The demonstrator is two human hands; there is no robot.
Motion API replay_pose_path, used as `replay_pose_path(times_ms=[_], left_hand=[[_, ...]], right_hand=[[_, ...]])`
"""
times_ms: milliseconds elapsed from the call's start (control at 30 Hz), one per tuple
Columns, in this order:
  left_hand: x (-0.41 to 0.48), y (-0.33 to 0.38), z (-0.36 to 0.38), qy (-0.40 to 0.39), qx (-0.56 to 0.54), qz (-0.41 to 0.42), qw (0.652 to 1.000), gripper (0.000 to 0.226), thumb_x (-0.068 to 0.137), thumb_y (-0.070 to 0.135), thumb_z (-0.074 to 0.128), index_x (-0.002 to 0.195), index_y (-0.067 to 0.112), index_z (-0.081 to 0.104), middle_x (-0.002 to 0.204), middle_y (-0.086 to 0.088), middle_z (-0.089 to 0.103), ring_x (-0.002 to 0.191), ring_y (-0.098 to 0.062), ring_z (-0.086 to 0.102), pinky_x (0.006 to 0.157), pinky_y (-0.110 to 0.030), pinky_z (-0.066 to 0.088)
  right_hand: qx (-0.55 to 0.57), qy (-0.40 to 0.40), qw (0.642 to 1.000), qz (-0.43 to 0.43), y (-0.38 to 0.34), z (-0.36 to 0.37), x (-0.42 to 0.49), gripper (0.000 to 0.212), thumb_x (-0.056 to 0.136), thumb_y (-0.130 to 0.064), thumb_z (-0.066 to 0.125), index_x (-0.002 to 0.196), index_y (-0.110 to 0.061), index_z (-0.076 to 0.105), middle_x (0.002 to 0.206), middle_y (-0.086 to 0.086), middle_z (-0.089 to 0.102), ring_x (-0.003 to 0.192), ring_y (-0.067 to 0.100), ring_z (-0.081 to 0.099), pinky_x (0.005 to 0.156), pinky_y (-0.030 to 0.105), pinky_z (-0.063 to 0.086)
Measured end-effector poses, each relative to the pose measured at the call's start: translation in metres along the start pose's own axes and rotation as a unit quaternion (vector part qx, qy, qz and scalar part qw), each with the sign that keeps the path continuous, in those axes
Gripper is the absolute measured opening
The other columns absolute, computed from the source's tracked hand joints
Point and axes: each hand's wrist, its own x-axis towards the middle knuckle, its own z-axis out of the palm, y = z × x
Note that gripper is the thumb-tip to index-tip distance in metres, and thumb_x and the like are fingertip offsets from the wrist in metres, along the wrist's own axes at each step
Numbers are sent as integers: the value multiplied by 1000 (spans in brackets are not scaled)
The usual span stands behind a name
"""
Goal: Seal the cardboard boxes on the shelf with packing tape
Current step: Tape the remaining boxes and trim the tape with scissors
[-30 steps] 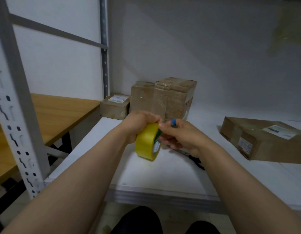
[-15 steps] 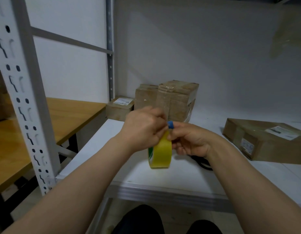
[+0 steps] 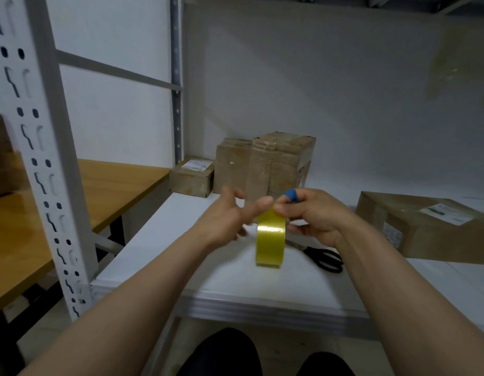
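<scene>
**Right hand** (image 3: 314, 217): thumb and curled fingers pinch the top of the yellow packing tape roll (image 3: 270, 240). The index fingertip wears a blue cover (image 3: 291, 195). The roll hangs edge-on below this hand, over the white shelf (image 3: 235, 283). Contact between roll and shelf cannot be determined.

**Left hand** (image 3: 230, 213): fingers spread and relaxed, blurred, gripping nothing. The thumb tip lies at the top of the roll, just beside the right thumb.

**Scissors** (image 3: 326, 257): black-handled, flat on the shelf below the right wrist, partly hidden by it.

**Cardboard boxes:**
- Two tall boxes stand side by side beyond both hands. The nearer tall box (image 3: 283, 164) carries clear tape over its top. The second tall box (image 3: 231, 165) stands to its left.
- A small labelled box (image 3: 192, 177) sits beyond the left hand, next to the second tall box.
- A flat labelled box (image 3: 425, 232) lies right of the right hand, apart from it.

**Surroundings:** a perforated shelf upright (image 3: 43, 158) and a wooden bench (image 3: 113, 183) stand left of the left forearm.
</scene>
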Motion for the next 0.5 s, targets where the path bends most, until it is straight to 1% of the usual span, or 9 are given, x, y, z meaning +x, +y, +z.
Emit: replay_pose_path(times_ms=[33, 67, 100, 133, 200, 300, 400, 433, 500], left_hand=[[-2, 2, 3, -67, -69, -16, 995, 95, 72, 67, 77, 142, 21, 31, 107, -1, 67, 95, -20, 70, 90, -42, 56], [-2, 3, 9, -95, -129, -18, 987, 92, 76, 49, 82, 146, 22, 28, 110, -3, 69, 97, -20, 71, 92, -41, 56], [-1, 2, 15, -89, -165, -21, 982, 90, 81, 31, 83, 148, 23, 25, 113, -5, 70, 99, -21, 72, 91, -41, 57], [2, 1, 20, -67, -172, -22, 983, 91, 82, 19, 83, 150, 24, 24, 117, -8, 69, 101, -23, 71, 92, -42, 58], [7, 2, 23, -12, -128, -3, 992, 97, 80, 18, 83, 153, 33, 21, 127, -11, 63, 109, -28, 66, 95, -47, 56], [9, 5, 16, 80, -49, 56, 994, 97, 80, 25, 81, 154, 39, 19, 130, -8, 57, 113, -28, 61, 97, -48, 53], [-5, 10, 15, 160, 47, 205, 964, 86, 85, 22, 75, 151, 43, 25, 131, 3, 57, 107, -19, 61, 88, -39, 53], [-9, 12, 14, 187, 69, 243, 949, 81, 87, 21, 74, 151, 43, 28, 132, 5, 56, 107, -17, 60, 85, -37, 52], [-10, 11, 8, 230, 77, 268, 932, 74, 89, 17, 71, 150, 40, 34, 136, 6, 55, 107, -16, 59, 84, -37, 52]], right_hand=[[12, 7, 1000, -20, -1, 1, -1, 12, 87, -7, 74, 88, -15, 66, 80, 0, 69, 68, 9, 66, 62, 26, 55], [16, 12, 999, -39, -3, 5, -1, 11, 87, -7, 74, 86, -14, 66, 78, 1, 70, 69, 11, 67, 68, 31, 58], [7, 22, 998, -62, -4, 9, -2, 10, 86, -8, 75, 85, -13, 67, 77, 1, 70, 73, 15, 68, 76, 37, 59], [-14, 39, 995, -87, -6, 13, -2, 10, 86, -9, 76, 82, -13, 68, 76, 0, 71, 77, 18, 70, 82, 42, 59], [-38, 72, 987, -140, -8, 19, -3, 13, 84, -12, 79, 77, -16, 69, 72, -2, 71, 80, 21, 71, 84, 45, 61], [5, 79, 980, -181, -12, 26, -5, 16, 86, -14, 78, 77, -13, 66, 70, 1, 65, 72, 20, 65, 75, 37, 60], [79, 75, 984, -138, -26, 30, -3, 11, 88, -13, 75, 89, -6, 67, 69, 5, 63, 64, 15, 61, 61, 28, 59], [70, 70, 987, -127, -33, 32, -1, 15, 88, -14, 75, 93, -2, 68, 72, 7, 64, 63, 14, 61, 59, 29, 61], [-3, 61, 992, -109, -49, 34, 4, 32, 86, -21, 79, 103, 3, 67, 82, 12, 64, 65, 15, 65, 57, 30, 62]])
